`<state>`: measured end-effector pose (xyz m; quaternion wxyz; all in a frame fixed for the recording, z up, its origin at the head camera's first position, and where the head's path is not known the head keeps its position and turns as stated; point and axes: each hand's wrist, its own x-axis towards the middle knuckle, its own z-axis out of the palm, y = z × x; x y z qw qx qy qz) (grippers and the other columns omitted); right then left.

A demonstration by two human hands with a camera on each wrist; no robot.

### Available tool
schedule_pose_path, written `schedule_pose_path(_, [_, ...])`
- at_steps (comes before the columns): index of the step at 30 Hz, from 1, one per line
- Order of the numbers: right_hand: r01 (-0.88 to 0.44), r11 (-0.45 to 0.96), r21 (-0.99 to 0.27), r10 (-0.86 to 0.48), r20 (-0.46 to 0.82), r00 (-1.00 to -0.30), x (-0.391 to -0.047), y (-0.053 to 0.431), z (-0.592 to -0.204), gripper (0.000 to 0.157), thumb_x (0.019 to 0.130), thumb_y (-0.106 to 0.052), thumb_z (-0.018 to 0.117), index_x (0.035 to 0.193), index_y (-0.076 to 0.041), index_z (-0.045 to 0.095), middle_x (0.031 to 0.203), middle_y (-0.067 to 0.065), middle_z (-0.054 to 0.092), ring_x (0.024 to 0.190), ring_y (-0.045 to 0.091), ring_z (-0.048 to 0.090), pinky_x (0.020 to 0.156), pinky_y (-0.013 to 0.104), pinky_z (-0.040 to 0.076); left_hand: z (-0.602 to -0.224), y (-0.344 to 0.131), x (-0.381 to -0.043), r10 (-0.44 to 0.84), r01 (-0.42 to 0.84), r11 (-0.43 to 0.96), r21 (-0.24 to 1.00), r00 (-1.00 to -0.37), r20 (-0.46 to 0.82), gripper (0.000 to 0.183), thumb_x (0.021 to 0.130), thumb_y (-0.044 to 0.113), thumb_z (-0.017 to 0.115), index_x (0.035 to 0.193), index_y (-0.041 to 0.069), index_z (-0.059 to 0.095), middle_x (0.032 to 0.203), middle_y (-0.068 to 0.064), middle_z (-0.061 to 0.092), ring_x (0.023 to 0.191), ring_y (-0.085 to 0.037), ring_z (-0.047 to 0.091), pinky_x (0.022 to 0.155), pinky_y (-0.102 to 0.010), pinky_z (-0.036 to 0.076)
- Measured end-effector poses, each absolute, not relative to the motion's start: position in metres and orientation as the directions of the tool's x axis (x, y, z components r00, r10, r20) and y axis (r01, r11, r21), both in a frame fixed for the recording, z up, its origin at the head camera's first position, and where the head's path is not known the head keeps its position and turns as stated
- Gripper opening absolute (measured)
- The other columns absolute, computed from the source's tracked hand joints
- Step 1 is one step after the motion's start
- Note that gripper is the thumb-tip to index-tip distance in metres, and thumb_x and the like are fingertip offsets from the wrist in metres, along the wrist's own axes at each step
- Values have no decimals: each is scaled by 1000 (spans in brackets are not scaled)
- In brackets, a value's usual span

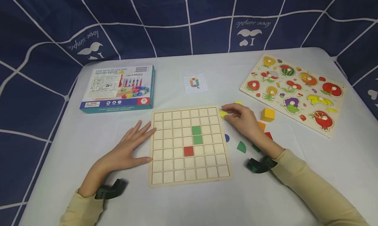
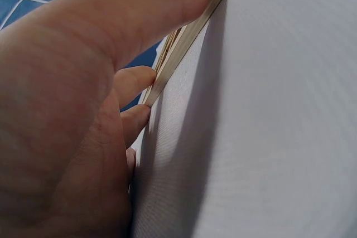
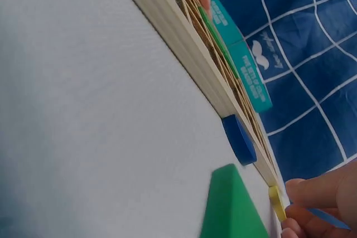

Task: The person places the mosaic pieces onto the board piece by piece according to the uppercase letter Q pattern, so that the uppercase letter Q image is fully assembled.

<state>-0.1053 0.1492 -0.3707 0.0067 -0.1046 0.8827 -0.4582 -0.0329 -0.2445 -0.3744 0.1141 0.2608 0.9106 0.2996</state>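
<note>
A wooden grid board (image 1: pixel 159 184) lies flat on the table, with two green squares (image 1: pixel 197 135) and a red square (image 1: pixel 188 151) set in its cells. My left hand (image 1: pixel 127 150) is spread along the left edge, its thumb and fingertips touching the wooden rim (image 2: pixel 187 40). By the upper right corner, my right hand (image 1: pixel 243 119) pinches a small yellow piece (image 1: pixel 223 114) between thumb and fingers. That yellow piece (image 3: pixel 276 203) stands close against the board's side in the right wrist view. Nearby lie a blue rounded piece (image 1: pixel 227 138) and a green quarter-circle (image 1: pixel 241 147).
An orange-yellow cube (image 1: pixel 267 115), orange and red pieces (image 1: pixel 268 135) lie around the right forearm. Behind the board is a printed pattern card (image 1: pixel 195 83). A bead-set box (image 1: pixel 118 88) stands back left, a fruit peg puzzle (image 1: pixel 295 91) back right.
</note>
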Motion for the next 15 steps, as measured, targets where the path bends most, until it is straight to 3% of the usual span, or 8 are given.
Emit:
schedule_pose_path(8, [-250,582,-774,-236,134,-963,-106,143,-373,34,79,7,70,112,0,65,109,12,63,92,23,57,75,35,45,-373,-245,-33,542,402,687,606,-838,-58,91,74,38,78,148,21,29,155,-7,14,139,-30,-6,108,-50,-2])
schedule_pose_path(15, [-258,604,-754,-218,155,-964,-105,140,-373,35,77,8,71,111,0,65,104,12,65,87,23,56,72,34,45,-373,-244,-33,541,401,686,608,-839,-58,91,74,37,78,148,20,29,155,-7,14,139,-31,-7,108,-50,-2])
